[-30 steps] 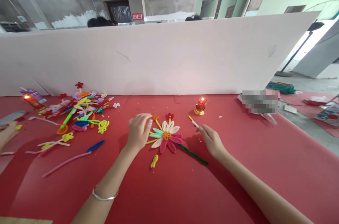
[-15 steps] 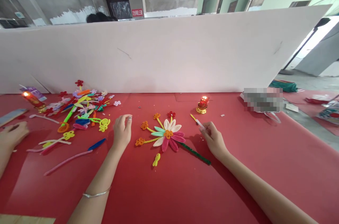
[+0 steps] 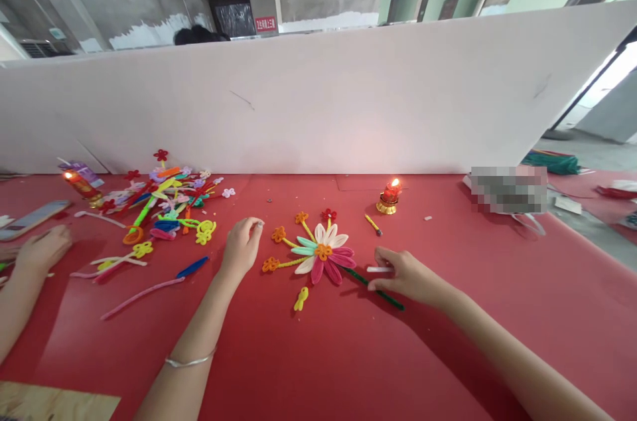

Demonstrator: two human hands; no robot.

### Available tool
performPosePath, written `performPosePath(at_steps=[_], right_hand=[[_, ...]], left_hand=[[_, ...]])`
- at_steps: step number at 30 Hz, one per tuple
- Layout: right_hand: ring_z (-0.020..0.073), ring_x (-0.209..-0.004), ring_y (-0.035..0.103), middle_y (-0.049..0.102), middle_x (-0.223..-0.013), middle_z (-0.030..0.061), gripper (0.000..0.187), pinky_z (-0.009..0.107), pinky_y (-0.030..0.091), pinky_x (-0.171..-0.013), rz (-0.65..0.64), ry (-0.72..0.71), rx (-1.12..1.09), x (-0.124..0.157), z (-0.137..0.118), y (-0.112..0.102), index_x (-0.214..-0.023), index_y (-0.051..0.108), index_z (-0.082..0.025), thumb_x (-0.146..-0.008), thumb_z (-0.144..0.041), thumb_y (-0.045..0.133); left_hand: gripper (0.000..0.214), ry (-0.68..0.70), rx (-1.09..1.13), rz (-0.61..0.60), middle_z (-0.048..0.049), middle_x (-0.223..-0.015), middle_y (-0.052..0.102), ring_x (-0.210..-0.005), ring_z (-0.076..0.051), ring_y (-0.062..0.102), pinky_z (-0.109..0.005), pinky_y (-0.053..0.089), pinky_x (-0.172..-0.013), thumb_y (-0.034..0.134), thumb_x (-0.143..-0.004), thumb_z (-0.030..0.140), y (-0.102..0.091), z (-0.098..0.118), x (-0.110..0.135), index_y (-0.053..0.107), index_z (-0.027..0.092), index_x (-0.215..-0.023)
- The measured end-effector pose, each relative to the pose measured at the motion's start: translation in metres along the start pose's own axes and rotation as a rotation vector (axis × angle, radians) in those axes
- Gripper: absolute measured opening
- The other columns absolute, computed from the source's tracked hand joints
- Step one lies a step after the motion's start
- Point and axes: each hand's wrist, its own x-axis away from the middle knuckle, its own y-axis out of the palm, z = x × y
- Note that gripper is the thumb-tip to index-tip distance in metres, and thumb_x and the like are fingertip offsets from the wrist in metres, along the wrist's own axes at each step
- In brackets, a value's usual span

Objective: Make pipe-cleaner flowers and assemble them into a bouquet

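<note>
Red tabletop (image 3: 348, 354) bears fuzzy flower (image 3: 323, 253); right hand (image 3: 408, 277) pinches white stick (image 3: 378, 269).

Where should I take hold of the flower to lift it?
By the green stem, from the near right: it juts out bare from under the flat, soft petals, beside the right hand, which holds a white stick.

A pixelated patch (image 3: 508, 189) blurs something on the desk (image 3: 318, 354). The board (image 3: 318, 95) hides all but someone's hair (image 3: 199, 34). The right grip (image 3: 408, 277) covers part of the stem (image 3: 357, 277) and stick (image 3: 377, 269). Whether the left grip (image 3: 241, 252) pinches anything is too small to tell.
</note>
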Motion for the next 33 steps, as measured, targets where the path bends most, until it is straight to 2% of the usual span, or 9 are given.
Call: performPosePath(at_steps=[2,5,7,13,16,20,22,29,33], right_hand=[[0.01,-0.053,0.037,0.048,-0.06,-0.005,0.034,0.022,0.024,-0.047,-0.083,-0.016,0.007,0.003,-0.003,-0.001,-0.067,0.045,-0.021,-0.061,-0.045,0.069],[0.0108,-0.053,0.043,0.055,-0.063,-0.0029,0.025,0.022,0.026,-0.048,-0.142,-0.046,0.027,0.004,-0.005,0.0,-0.069,0.054,-0.021,-0.063,-0.041,0.069],[0.0106,-0.053,0.043,0.055,-0.062,-0.0031,0.022,0.022,0.026,-0.048,-0.132,-0.069,0.058,0.004,-0.007,0.002,-0.068,0.056,-0.022,-0.066,-0.04,0.067],[0.0108,-0.054,0.044,0.056,-0.063,-0.0034,0.019,0.022,0.026,-0.05,-0.125,-0.079,0.083,0.003,-0.012,0.001,-0.067,0.056,-0.022,-0.069,-0.039,0.065],[0.0109,-0.053,0.044,0.056,-0.061,-0.0034,0.02,0.022,0.026,-0.049,-0.117,-0.077,0.073,0.004,-0.012,0.001,-0.065,0.055,-0.022,-0.068,-0.039,0.066],[0.011,-0.053,0.044,0.055,-0.061,-0.0034,0.02,0.022,0.025,-0.05,-0.112,-0.094,0.056,0.003,-0.008,0.003,-0.068,0.055,-0.023,-0.069,-0.041,0.064],[0.0109,-0.052,0.042,0.054,-0.059,-0.004,0.021,0.021,0.025,-0.049,-0.099,-0.079,0.05,0.002,-0.007,0.004,-0.071,0.055,-0.023,-0.069,-0.042,0.064],[0.0108,-0.052,0.043,0.055,-0.061,-0.003,0.019,0.021,0.025,-0.048,-0.114,-0.053,0.059,0.003,-0.011,0.002,-0.07,0.054,-0.022,-0.07,-0.04,0.062],[0.011,-0.054,0.045,0.057,-0.065,-0.0006,0.015,0.022,0.029,-0.049,-0.147,-0.08,0.073,0.005,-0.011,0.0,-0.067,0.052,-0.02,-0.074,-0.033,0.056]], left_hand=[[0.03,-0.001,0.034,-0.24,-0.0029,-0.085,0.064,-0.08,-0.018,0.058,-0.027,0.041,-0.071,0.037,-0.084,0.042,-0.01,0.015,0.007,0.056,0.02,-0.081],[0.039,-0.02,0.047,-0.701,0.0006,-0.071,0.062,-0.063,-0.016,0.055,-0.023,0.035,-0.054,0.046,-0.077,0.055,-0.019,0.043,0.024,0.06,0.019,-0.074],[0.035,0.015,0.0,-0.838,0.0012,-0.064,0.061,-0.057,-0.014,0.053,-0.023,0.03,-0.05,0.052,-0.073,0.053,-0.017,0.058,0.037,0.061,0.02,-0.067],[0.025,0.097,-0.189,-0.855,0.0022,-0.054,0.056,-0.049,-0.013,0.048,-0.024,0.023,-0.048,0.06,-0.068,0.04,0.001,0.072,0.052,0.055,0.02,-0.053],[0.024,0.085,-0.202,-0.843,0.0014,-0.056,0.058,-0.051,-0.014,0.05,-0.024,0.025,-0.048,0.06,-0.068,0.04,-0.001,0.071,0.049,0.057,0.021,-0.053],[0.029,0.053,-0.133,-0.928,-0.0011,-0.067,0.066,-0.058,-0.016,0.056,-0.024,0.03,-0.052,0.051,-0.075,0.044,-0.007,0.07,0.046,0.066,0.023,-0.061],[0.034,0.044,-0.2,-0.91,-0.0027,-0.063,0.064,-0.056,-0.017,0.056,-0.025,0.03,-0.051,0.05,-0.076,0.048,-0.006,0.07,0.045,0.066,0.023,-0.059],[0.051,-0.102,-0.393,-0.847,-0.0007,-0.041,0.042,-0.046,-0.019,0.05,-0.027,0.028,-0.05,0.055,-0.061,0.065,0.004,0.07,0.043,0.043,0.02,-0.04],[0.053,-0.138,-0.41,-0.835,-0.0009,-0.043,0.042,-0.05,-0.02,0.05,-0.028,0.029,-0.051,0.056,-0.056,0.069,0.008,0.067,0.042,0.038,0.021,-0.04]])
